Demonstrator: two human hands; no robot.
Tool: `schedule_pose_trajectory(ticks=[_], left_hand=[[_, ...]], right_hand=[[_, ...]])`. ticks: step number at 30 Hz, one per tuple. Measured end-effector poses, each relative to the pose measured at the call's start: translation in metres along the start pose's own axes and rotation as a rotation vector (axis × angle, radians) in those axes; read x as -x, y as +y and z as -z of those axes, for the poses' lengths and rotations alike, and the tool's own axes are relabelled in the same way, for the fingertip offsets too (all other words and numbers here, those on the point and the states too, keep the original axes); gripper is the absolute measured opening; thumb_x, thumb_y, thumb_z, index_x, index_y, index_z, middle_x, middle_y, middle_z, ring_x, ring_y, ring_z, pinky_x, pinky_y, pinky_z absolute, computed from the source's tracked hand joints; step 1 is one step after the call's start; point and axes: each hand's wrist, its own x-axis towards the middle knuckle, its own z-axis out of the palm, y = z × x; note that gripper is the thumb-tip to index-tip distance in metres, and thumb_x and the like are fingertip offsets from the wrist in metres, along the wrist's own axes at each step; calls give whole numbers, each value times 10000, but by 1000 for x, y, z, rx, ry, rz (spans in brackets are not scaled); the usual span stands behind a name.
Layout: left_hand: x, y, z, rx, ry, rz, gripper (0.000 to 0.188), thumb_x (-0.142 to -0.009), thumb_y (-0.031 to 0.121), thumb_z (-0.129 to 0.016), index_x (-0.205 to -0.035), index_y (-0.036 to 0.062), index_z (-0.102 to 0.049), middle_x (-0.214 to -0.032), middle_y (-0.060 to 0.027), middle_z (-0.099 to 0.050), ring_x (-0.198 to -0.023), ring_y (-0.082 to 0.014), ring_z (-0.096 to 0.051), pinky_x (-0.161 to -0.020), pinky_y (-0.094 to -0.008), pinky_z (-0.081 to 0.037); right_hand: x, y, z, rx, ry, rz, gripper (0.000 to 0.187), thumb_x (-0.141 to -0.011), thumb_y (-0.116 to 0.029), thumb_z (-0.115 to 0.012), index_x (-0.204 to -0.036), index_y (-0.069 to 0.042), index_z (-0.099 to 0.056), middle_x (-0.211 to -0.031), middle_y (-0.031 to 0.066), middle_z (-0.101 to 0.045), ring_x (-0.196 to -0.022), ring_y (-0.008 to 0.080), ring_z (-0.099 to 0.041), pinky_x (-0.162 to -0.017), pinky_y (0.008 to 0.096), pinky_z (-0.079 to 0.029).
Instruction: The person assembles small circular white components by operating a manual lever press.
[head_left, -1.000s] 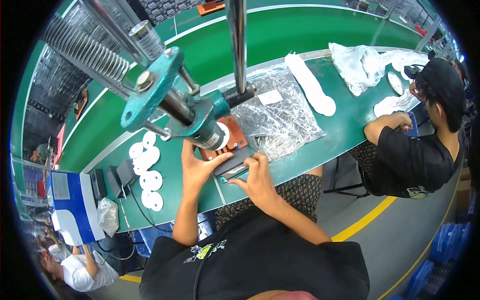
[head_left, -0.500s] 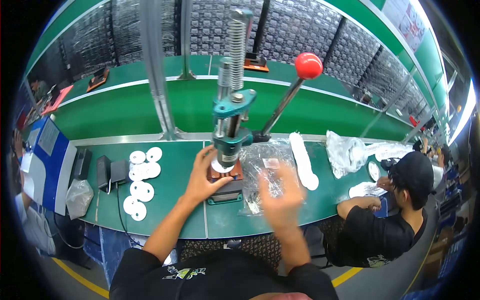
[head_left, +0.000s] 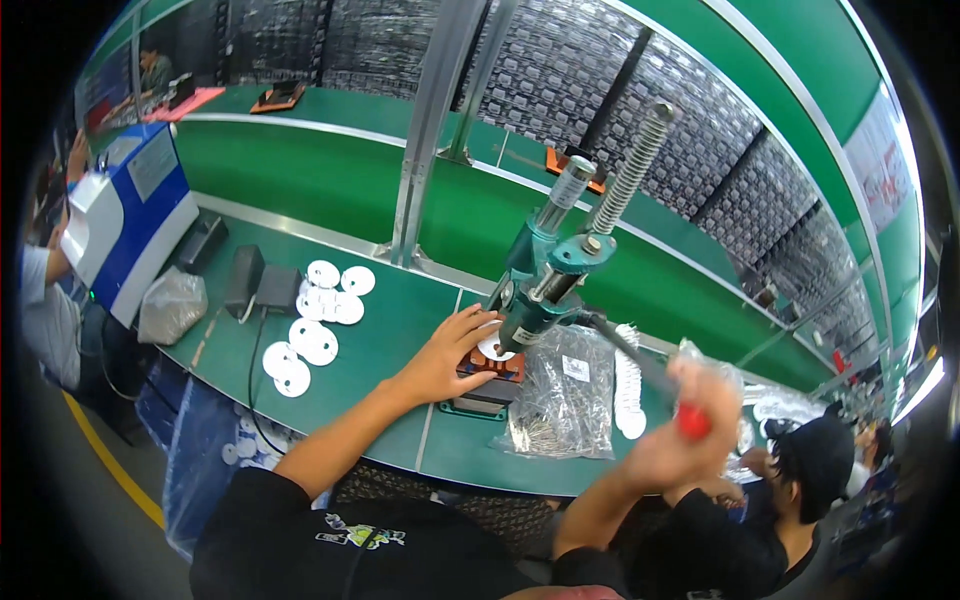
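Note:
A green hand press point(head_left: 540, 290) with a tall spring stands on the bench. Under its ram, a white disc point(head_left: 494, 342) lies on the orange-brown fixture point(head_left: 505, 368), partly hidden by the ram. My left hand point(head_left: 445, 355) reaches to it with fingers and thumb stretched apart, resting at the edges of the disc and fixture. My right hand point(head_left: 690, 425), smeared by motion, is closed around the ball-knob end of the press lever point(head_left: 640, 360); a bit of the red knob point(head_left: 693, 420) shows through. The lever is swung down towards me, to the right of the press.
Several white discs point(head_left: 315, 342) lie left of the press, near black adapters point(head_left: 278, 288) and a cable. Right of the fixture lies a clear bag of small metal parts point(head_left: 565, 395), then a row of stacked discs point(head_left: 628, 395). A co-worker point(head_left: 800, 480) sits close by my right arm.
My right hand has gone from above the clear bag to the lever knob, and the lever has come down. The left hand stays at the disc. The view has turned and tilted.

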Motion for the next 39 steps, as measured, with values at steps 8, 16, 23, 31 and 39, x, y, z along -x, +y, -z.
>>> schedule_pose_trajectory(ticks=[8,16,23,31,39], left_hand=[[-5,10,-3,113,-7,103,760,-737,116,-743,-1434,50,-445,-1457,-166,-449,-1391,-392,-367,-1164,-457,-315],[-4,3,-6,-220,44,27,715,-708,194,-774,-1364,68,-519,-1403,-119,-520,-1368,-335,-420,-1183,-550,-230],[-7,2,-14,-212,91,-13,702,-670,210,-806,-1304,63,-543,-1398,-110,-533,-1369,-340,-425,-1180,-559,-249],[-9,0,-9,-177,114,-47,719,-658,201,-830,-1312,94,-550,-1368,-89,-550,-1332,-292,-475,-1167,-549,-284],[-10,3,-1,-99,66,-16,723,-685,184,-822,-1343,90,-535,-1378,-81,-553,-1339,-300,-467,-1172,-518,-294]], right_hand=[[130,-55,-15,-213,308,-240,459,-1035,-325,-241,-725,-77,-473,-768,91,-489,-768,298,-554,-785,481,-427],[15,-13,-50,-698,489,-297,463,-988,-231,-414,-1363,38,-455,-1435,288,-428,-1347,391,-438,-1170,523,-273],[133,-47,-77,-366,176,-279,204,-905,-177,-477,-966,9,-536,-923,173,-614,-909,293,-586,-861,437,-465],[207,-101,-75,-454,-345,-509,77,-849,-39,-573,-881,-11,-637,-837,120,-674,-807,309,-633,-786,405,-506],[206,-77,-55,-73,-147,-560,118,-904,-99,-551,-882,-5,-618,-854,135,-635,-812,294,-597,-793,405,-486]])
